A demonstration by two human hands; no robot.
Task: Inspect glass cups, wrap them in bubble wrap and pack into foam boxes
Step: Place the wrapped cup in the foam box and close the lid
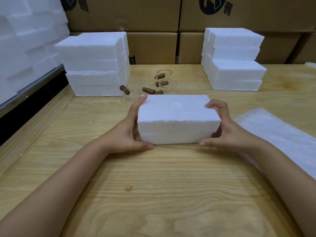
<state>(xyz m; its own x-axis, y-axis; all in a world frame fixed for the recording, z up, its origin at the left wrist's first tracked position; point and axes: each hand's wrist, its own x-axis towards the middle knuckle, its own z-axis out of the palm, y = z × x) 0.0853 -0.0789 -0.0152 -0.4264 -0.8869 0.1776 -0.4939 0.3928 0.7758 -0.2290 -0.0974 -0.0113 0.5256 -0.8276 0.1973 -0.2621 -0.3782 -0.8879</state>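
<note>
Wooden worktop [153, 185], viewed from the near edge toward the far edge. At mid-worktop a closed foam box [176, 117] rests on the surface, held at both short ends. The left hand [131, 132] clasps its left end, fingers up the side and thumb along the near base. The right hand [220, 132] grasps its right end, fingertips hooked over the top edge and thumb at the near base. The box should prove very light and stiff, but crumbly at its ragged edges and easily dented. A broad hold on the two ends with modest pressure is therefore preferable to pinching a corner. A seam across the near face suggests lid and base, and the contents are hidden. Along the right edge lies a sheet of bubble wrap [277, 134], soft and limp, cut off by the frame. Beyond the box, toward the far edge, lie the glass cups [153, 84] with brown handles. They are fragile and probably slippery, and so transparent that their number and orientation cannot be determined. Flanking them stand a left stack [95, 65] and a right stack [234, 60] of foam boxes. Cardboard cartons [153, 47] close the background, their printed marks cropped.
</note>
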